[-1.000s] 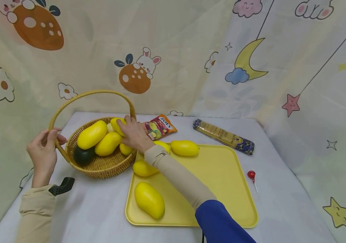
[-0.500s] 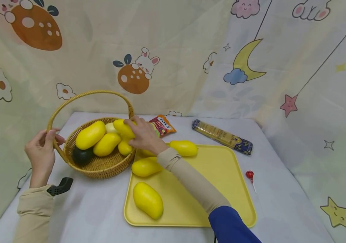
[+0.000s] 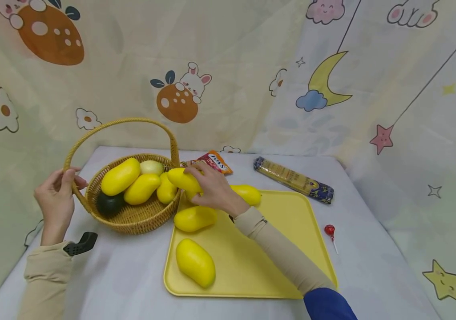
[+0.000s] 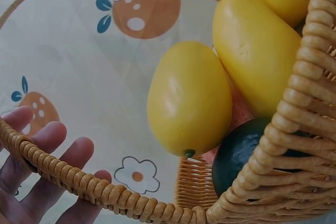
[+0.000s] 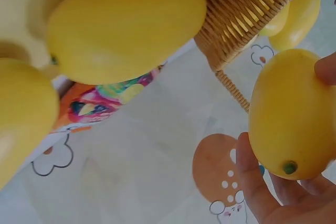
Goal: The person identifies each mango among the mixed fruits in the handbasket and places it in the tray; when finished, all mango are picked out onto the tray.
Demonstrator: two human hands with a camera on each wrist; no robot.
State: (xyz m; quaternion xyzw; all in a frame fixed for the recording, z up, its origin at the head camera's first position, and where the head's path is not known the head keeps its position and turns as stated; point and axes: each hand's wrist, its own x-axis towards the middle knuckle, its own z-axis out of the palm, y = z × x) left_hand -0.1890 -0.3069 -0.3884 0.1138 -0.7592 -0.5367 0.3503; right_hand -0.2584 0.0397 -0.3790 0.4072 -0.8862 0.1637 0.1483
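With thumb and fingers, my left hand (image 3: 54, 202) holds the left base of the handle (image 3: 121, 121) of a wicker basket (image 3: 137, 227); the left wrist view shows its fingers (image 4: 79, 153) behind the handle. Inside lie several yellow mangoes (image 3: 120, 177), a dark green avocado (image 3: 109, 204) and a pale round fruit (image 3: 151, 167). My right hand (image 3: 216, 189) grips another mango (image 3: 183, 179) just right of the basket's rim, above the back left corner of a yellow tray (image 3: 252, 295). In the right wrist view, that mango (image 5: 294, 114) sits between thumb and fingers.
On the tray lie several mangoes (image 3: 195, 262), one partly hidden under my right hand. Behind it are a candy bag (image 3: 220, 163), partly covered, and a long gold-and-blue packet (image 3: 293, 178). A red lollipop (image 3: 329, 230) lies right of the tray. A printed cloth backs the table.
My right hand has lifted a mango from the basket's right side and carried it right, past the rim toward the tray. The left hand stays on the handle.
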